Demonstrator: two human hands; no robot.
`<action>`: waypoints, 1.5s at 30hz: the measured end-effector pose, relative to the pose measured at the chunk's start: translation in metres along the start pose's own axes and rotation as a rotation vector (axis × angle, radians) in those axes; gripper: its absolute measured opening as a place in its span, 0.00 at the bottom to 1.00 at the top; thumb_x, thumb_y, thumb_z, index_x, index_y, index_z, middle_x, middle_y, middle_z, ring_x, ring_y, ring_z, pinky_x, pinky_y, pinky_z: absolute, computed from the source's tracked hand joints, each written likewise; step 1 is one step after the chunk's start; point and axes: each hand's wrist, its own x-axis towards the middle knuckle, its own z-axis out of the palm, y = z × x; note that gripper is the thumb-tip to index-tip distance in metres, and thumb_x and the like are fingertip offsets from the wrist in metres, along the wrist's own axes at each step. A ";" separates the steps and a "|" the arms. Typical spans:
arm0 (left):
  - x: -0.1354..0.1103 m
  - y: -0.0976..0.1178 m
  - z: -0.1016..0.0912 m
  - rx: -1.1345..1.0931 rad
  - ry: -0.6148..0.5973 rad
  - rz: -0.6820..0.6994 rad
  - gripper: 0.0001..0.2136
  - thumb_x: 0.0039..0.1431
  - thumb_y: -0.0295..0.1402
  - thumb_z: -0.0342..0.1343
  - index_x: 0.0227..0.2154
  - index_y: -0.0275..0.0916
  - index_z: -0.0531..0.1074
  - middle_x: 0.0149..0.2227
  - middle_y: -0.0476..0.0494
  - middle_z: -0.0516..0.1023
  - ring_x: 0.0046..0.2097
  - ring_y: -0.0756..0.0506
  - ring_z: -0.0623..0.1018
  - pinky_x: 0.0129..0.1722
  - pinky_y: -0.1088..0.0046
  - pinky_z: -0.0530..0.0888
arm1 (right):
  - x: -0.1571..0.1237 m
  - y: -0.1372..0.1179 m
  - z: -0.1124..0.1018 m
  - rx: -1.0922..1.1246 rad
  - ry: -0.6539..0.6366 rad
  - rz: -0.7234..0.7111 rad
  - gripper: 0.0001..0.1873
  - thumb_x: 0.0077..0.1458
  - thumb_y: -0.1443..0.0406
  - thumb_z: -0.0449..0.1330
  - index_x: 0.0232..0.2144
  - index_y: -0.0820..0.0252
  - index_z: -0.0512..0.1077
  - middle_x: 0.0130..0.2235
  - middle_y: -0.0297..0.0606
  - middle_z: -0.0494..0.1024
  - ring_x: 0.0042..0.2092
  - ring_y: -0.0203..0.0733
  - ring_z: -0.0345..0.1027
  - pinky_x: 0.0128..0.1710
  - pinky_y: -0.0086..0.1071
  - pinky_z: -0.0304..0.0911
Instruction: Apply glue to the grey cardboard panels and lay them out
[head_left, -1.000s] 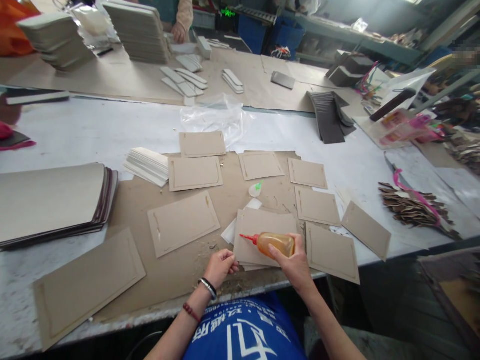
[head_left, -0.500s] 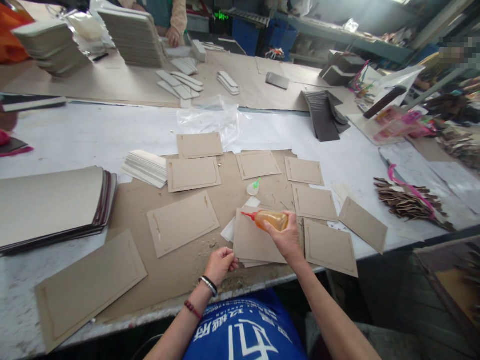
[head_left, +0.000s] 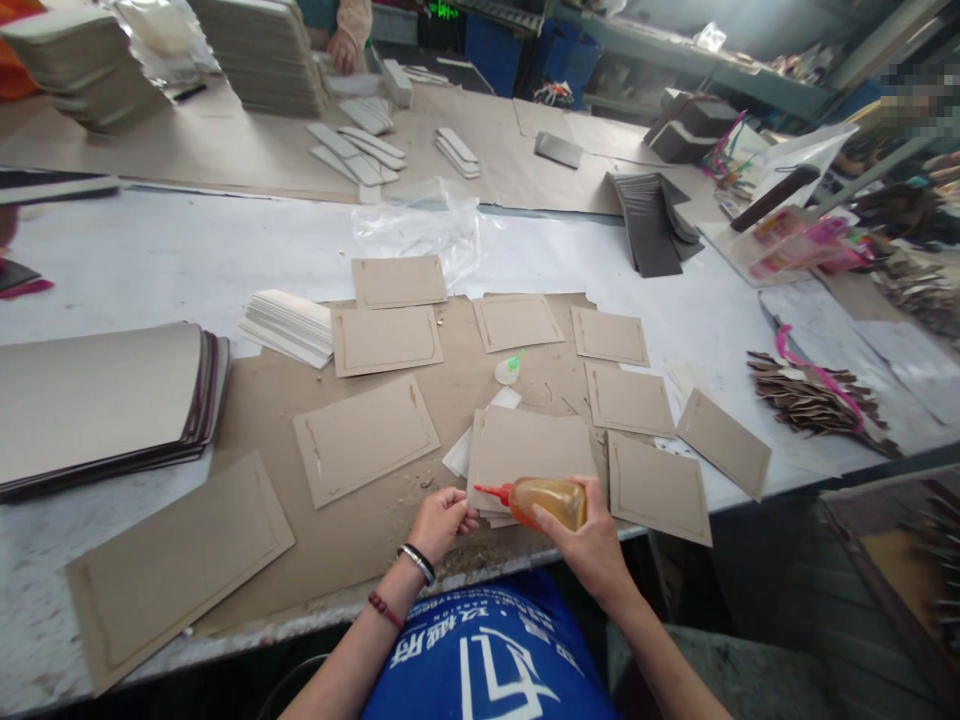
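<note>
My right hand [head_left: 592, 540] is wrapped round a glue bottle [head_left: 551, 502] of amber liquid, tilted on its side. Its red nozzle points left, close to the lower left corner of a beige cardboard piece [head_left: 536, 445]. Along that piece's left edge runs a thin glue line. My left hand [head_left: 442, 525] has its fingers closed at the same corner, seemingly pinching it; the fingertips are partly hidden. More cardboard lies under the top piece, and a white strip [head_left: 457, 455] sticks out on its left. A small clear bottle with a green tip [head_left: 508, 370] lies just beyond.
Cardboard pieces with glue lines lie around, such as one at left [head_left: 367, 440] and one at right [head_left: 660, 487]. A stack of large boards [head_left: 97, 400] and white strips [head_left: 285, 325] are on the left. Across the table shows another person's hand [head_left: 343, 50].
My right hand has brought the glue bottle down and towards me, from the card's upper left to its lower left corner. A glue line now shows along the left edge.
</note>
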 end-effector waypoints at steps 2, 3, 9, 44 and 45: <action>0.000 0.000 0.000 -0.001 0.001 0.001 0.06 0.45 0.21 0.49 0.20 0.35 0.68 0.15 0.51 0.74 0.18 0.53 0.72 0.19 0.80 0.65 | -0.008 0.001 -0.002 -0.004 -0.018 0.023 0.25 0.42 0.53 0.61 0.40 0.55 0.58 0.35 0.36 0.69 0.35 0.43 0.66 0.36 0.36 0.64; 0.000 0.000 0.000 -0.002 0.001 0.003 0.06 0.45 0.21 0.49 0.20 0.35 0.68 0.15 0.51 0.74 0.18 0.53 0.72 0.19 0.80 0.65 | -0.011 0.002 -0.003 -0.007 -0.020 0.032 0.25 0.42 0.53 0.60 0.40 0.56 0.58 0.35 0.36 0.69 0.35 0.43 0.67 0.36 0.37 0.64; -0.003 0.001 0.000 -0.006 0.003 0.014 0.03 0.44 0.23 0.51 0.21 0.35 0.68 0.16 0.51 0.74 0.18 0.53 0.72 0.19 0.79 0.66 | -0.021 0.002 -0.002 -0.013 0.003 0.058 0.25 0.42 0.53 0.61 0.40 0.56 0.59 0.36 0.37 0.69 0.35 0.44 0.67 0.36 0.37 0.64; -0.005 0.000 -0.004 0.103 -0.015 0.002 0.14 0.36 0.37 0.61 0.26 0.34 0.69 0.22 0.47 0.77 0.24 0.50 0.74 0.24 0.77 0.68 | -0.035 0.081 -0.079 -0.083 0.422 0.250 0.26 0.41 0.51 0.61 0.40 0.55 0.59 0.35 0.37 0.69 0.34 0.44 0.67 0.35 0.39 0.65; -0.005 0.001 -0.004 0.098 -0.019 0.002 0.15 0.36 0.38 0.61 0.27 0.34 0.69 0.22 0.47 0.77 0.24 0.50 0.74 0.24 0.77 0.68 | -0.030 0.080 -0.079 -0.073 0.435 0.246 0.27 0.40 0.50 0.61 0.40 0.55 0.59 0.35 0.37 0.69 0.34 0.44 0.67 0.36 0.39 0.65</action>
